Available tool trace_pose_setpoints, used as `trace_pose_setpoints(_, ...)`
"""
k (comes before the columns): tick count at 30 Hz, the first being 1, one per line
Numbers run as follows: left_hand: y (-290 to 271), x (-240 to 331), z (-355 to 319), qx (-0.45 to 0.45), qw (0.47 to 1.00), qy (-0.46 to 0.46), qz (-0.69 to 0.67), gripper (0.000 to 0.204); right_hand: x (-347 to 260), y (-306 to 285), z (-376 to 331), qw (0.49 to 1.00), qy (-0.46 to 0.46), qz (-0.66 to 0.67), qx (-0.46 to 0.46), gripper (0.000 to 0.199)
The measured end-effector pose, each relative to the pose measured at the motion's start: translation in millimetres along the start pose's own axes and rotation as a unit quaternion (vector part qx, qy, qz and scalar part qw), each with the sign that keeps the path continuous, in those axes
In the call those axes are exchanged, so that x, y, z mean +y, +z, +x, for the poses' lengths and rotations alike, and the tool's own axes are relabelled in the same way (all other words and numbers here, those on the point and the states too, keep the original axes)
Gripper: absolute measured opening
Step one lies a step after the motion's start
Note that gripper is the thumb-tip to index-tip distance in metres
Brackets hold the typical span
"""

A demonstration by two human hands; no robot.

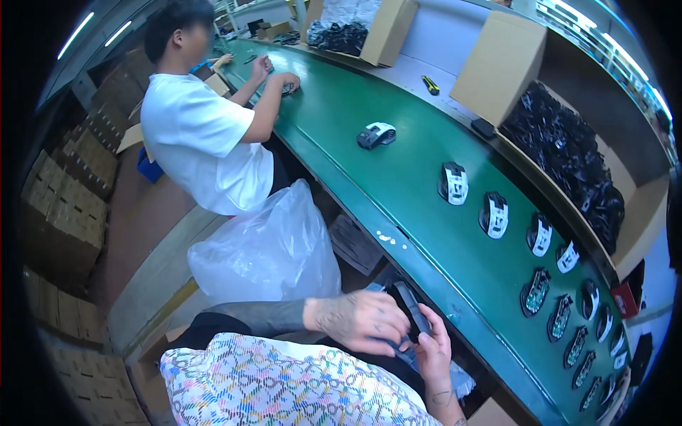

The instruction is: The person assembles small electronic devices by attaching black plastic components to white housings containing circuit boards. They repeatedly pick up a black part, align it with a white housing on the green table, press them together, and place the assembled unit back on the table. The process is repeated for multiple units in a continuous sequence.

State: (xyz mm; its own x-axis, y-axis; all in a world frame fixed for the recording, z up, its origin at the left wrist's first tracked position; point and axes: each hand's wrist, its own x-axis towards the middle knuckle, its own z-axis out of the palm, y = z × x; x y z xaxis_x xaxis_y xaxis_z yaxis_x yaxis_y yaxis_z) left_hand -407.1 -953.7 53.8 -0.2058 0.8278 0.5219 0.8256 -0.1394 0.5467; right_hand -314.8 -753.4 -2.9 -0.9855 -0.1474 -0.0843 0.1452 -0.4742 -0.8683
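- Left hand: fingers curled down over the lower end of a dark flat part, clamped on it.
- Right hand: closed on the same part from below, thumb up its edge.
- Best to keep both grips firm and the part level.
- Right of the hands: smooth green belt carrying glossy, rounded white-and-black mouse shells.

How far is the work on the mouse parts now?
Done: white-topped mice lie on the green belt. In hand: left hand and right hand hold a dark part. Left: open mice with bare circuit boards wait further along the belt.
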Motion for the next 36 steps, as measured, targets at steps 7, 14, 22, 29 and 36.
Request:
trace_pose_setpoints(7,-131.2,-150.2,-245.7,0.206,0.728,-0.385,0.529,0.030,8.4,-25.4,-39.0,0.995,-0.028,-0.021,0.097,0.043)
trace_pose_setpoints(14,-237.8,-138.0,-369.2,0.054,0.487,-0.731,0.474,0.046,-22.6,-31.5,-34.6,0.987,-0.073,0.105,0.096,0.043)
trace_pose_setpoints(22,-61.8,-57.2,-16.7,0.088,0.938,-0.323,-0.093,0.074,-96.4,-19.8,7.5,0.994,-0.040,0.004,0.104,0.074)
trace_pose_setpoints(29,-61.6,-21.7,81.4,0.136,0.978,-0.093,-0.131,0.082,-137.1,2.0,25.0,0.988,-0.101,0.065,0.099,0.094)
trace_pose_setpoints(36,-67.9,-26.1,103.9,0.189,0.957,0.044,-0.216,0.099,-156.2,29.9,37.3,0.889,-0.326,-0.259,0.192,0.069)
